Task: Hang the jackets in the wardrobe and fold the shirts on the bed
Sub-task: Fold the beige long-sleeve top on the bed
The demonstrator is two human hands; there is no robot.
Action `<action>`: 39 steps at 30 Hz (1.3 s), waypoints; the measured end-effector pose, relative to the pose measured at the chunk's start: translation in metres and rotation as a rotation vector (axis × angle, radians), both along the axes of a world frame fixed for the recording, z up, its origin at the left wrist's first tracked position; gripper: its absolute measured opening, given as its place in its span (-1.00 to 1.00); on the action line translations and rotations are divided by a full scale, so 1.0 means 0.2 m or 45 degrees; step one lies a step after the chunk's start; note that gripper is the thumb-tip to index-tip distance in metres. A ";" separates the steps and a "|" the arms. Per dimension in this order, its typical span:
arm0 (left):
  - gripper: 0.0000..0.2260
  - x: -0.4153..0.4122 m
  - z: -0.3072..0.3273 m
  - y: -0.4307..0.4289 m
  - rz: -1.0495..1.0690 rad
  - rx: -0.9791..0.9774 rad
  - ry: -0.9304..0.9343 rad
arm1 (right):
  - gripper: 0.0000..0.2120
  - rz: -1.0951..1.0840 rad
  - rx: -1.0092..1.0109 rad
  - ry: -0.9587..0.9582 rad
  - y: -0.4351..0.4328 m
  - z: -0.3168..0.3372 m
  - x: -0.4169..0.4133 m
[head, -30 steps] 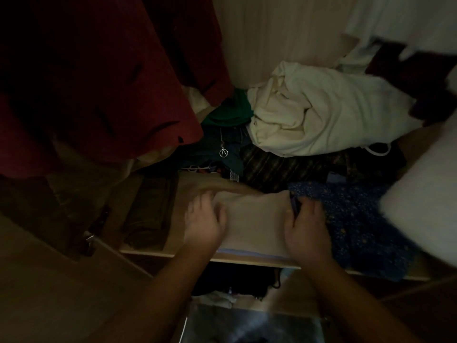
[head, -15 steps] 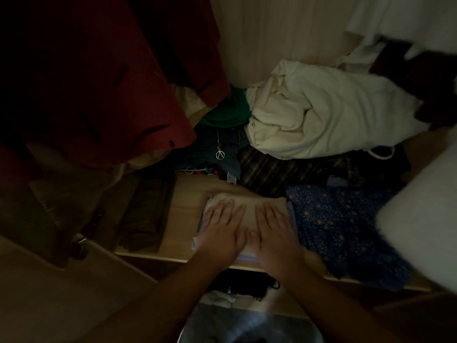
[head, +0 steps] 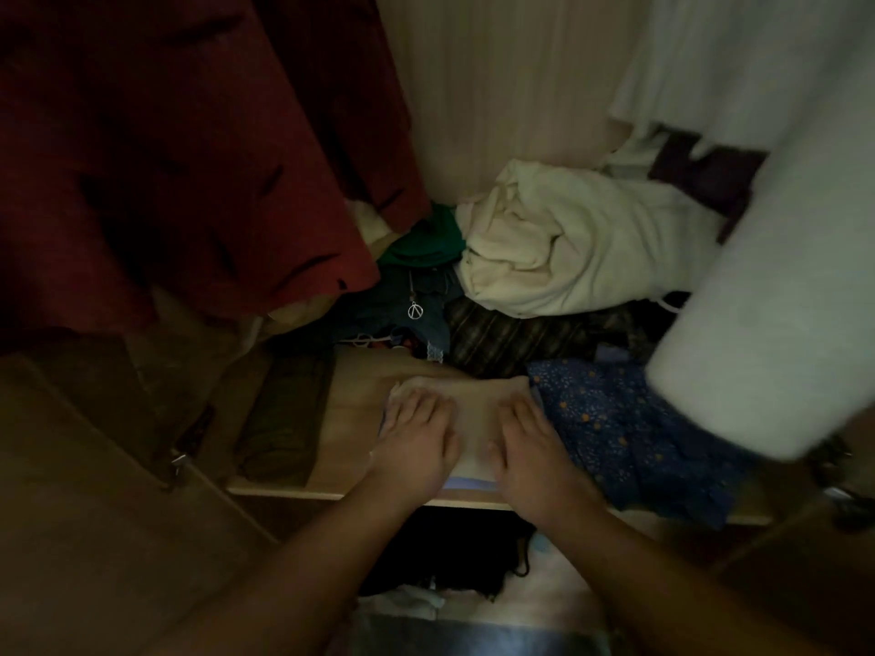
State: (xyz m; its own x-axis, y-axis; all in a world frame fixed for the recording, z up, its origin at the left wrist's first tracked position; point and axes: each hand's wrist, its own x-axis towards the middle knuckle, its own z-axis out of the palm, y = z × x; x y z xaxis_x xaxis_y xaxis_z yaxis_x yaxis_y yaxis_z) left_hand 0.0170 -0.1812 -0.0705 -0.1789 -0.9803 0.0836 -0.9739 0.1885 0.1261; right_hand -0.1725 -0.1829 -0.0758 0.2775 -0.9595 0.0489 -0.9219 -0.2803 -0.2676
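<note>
While the folded cream shirt (head: 473,419) lies flat near the front edge of the wooden shelf (head: 348,447), it is pressed down by both hands. The left hand (head: 416,442) is laid palm-down on its nine o'clock half and the right hand (head: 530,449) on its three o'clock half. The fingers of both are held straight and slightly spread, so nothing is gripped and the cloth is only touched from above. A pale blue edge is seen under the shirt at six o'clock, between the wrists.

At three o'clock of the shirt, touching it, a blue dotted cloth (head: 615,433) is spread over the shelf. At nine o'clock an olive folded garment (head: 284,419) is set apart from the shirt, with bare wood between them. A dark plaid cloth (head: 497,333) is heaped at twelve o'clock, and a teal garment (head: 379,314) bearing a round metal pendant (head: 415,310) at eleven o'clock. Behind these a green cloth (head: 426,239) and a crumpled cream bundle (head: 582,248) are piled against the back wall. A red jacket (head: 165,158) is hung at ten o'clock, and a white garment (head: 781,277), blurred, at two o'clock. Dark clothing (head: 450,551) is seen below the shelf at six o'clock.
</note>
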 end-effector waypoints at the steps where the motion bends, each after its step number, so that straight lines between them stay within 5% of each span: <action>1: -0.46 0.00 0.04 0.04 -0.039 -0.040 0.012 | -0.40 -0.039 -0.022 -0.011 0.06 0.03 -0.02; 10: -0.51 0.01 0.12 0.70 -0.307 0.033 0.387 | -0.46 -0.431 -0.202 -0.230 0.97 0.17 -0.07; 26: -0.52 -0.76 0.19 1.99 -1.287 0.215 0.432 | -0.42 -1.523 -0.225 -0.041 2.92 0.18 -0.33; 39: -0.53 -1.58 0.08 3.69 -1.784 0.414 0.436 | -0.43 -2.008 -0.250 -0.023 4.70 0.12 -0.70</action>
State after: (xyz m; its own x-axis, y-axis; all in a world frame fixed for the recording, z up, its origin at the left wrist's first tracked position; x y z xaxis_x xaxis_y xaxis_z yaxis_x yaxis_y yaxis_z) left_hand -0.2989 0.5569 -0.0550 -0.9912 -0.0126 0.1318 0.0593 0.8478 0.5270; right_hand -0.3126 0.7580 -0.0515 -0.9486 -0.2505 0.1934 -0.3059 0.8823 -0.3576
